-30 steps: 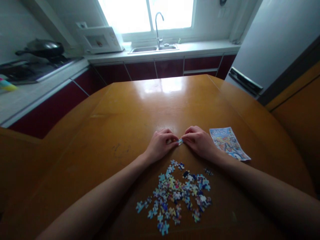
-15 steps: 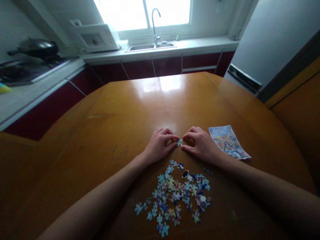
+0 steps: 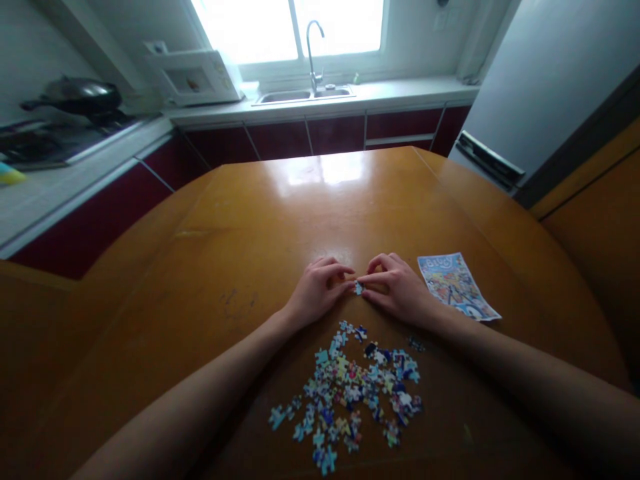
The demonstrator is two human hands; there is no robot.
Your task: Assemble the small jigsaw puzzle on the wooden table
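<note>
1. Two bare hands, your left hand [image 3: 319, 291] and your right hand [image 3: 401, 291], face each other just above the bench [image 3: 300, 220], their fingertips near but apart.
2. One small, pale blue jigsaw piece [image 3: 359, 288] lies between those fingertips, beyond the pile and left of the sheet. It may be two joined; it is too small to tell.
3. Your left grip is curled, with a narrow gap between thumb and forefinger, its tips at the near side of the piece's left edge. Your right grip is a looser curl with a wider gap, its tips at the piece's right side. You cannot tell from here whether either truly pinches it.
4. The step in hand seems to be lining up or adjusting this piece with both hands. The next move probably calls for light, even fingertip pressure, the piece kept flat.
5. One loose pile [image 3: 350, 383] of mixed blue, yellow and dark pieces spreads between your forearms; they overlap too much to count. One small dark cluster [image 3: 416, 344] sits just off its right side.
6. One printed sheet [image 3: 456, 287] lies flat beside your right wrist.
7. Behind: one tap [image 3: 309, 50], one sink with two basins [image 3: 285, 97], one microwave [image 3: 197, 80], one pan [image 3: 83, 97], one fridge [image 3: 545, 87].
</note>
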